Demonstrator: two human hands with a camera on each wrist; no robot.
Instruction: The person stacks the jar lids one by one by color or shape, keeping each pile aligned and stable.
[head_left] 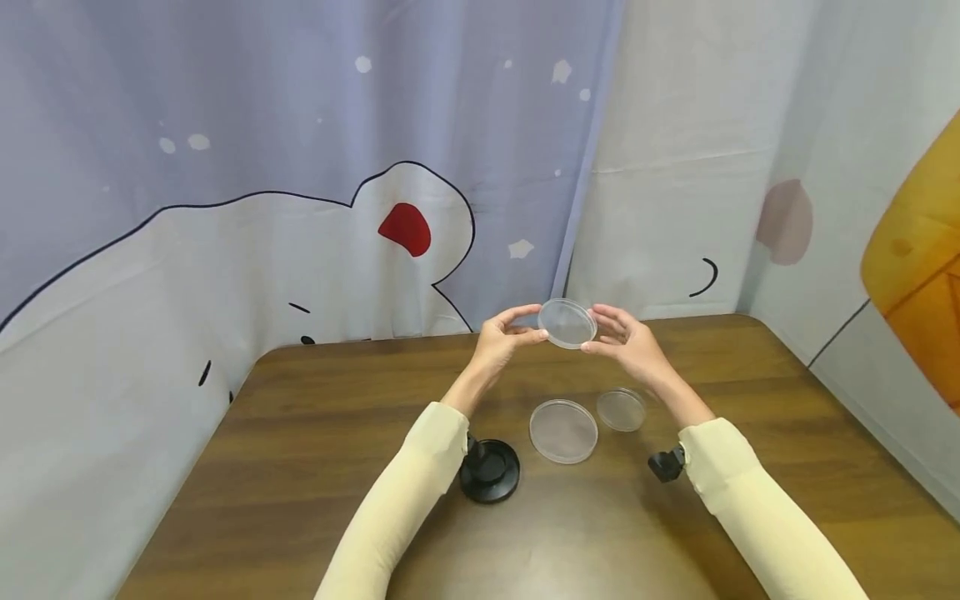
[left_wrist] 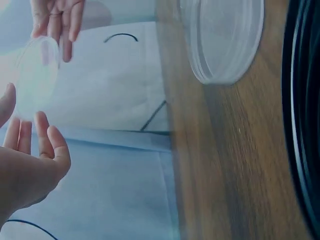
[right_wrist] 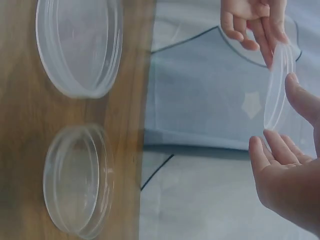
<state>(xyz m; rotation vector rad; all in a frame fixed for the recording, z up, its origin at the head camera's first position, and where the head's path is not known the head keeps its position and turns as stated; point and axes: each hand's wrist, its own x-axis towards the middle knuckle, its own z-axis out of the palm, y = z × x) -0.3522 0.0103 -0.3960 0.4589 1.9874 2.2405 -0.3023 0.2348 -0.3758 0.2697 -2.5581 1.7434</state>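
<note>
Raised above the back of the table is a clear round petri dish (head_left: pixel 567 323), tilted so its flat face shows in the head view. My left hand (head_left: pixel 501 342) pinches its left rim between thumb and fingers. On the opposite side, my right hand (head_left: pixel 632 343) holds the right rim with the thumb low and the fingertips along the edge. The right wrist view shows the raised petri dish (right_wrist: pixel 276 90) nearly edge-on between both hands. Below, a larger clear petri dish (head_left: pixel 564 432) and a smaller one (head_left: pixel 622 410) lie side by side on the table.
A black round base (head_left: pixel 490 472) stands on the wooden table (head_left: pixel 315 467), beside the left forearm. Printed curtains (head_left: pixel 510 167) hang right behind the table's back edge. A small black device (head_left: pixel 666 464) is strapped at the right wrist.
</note>
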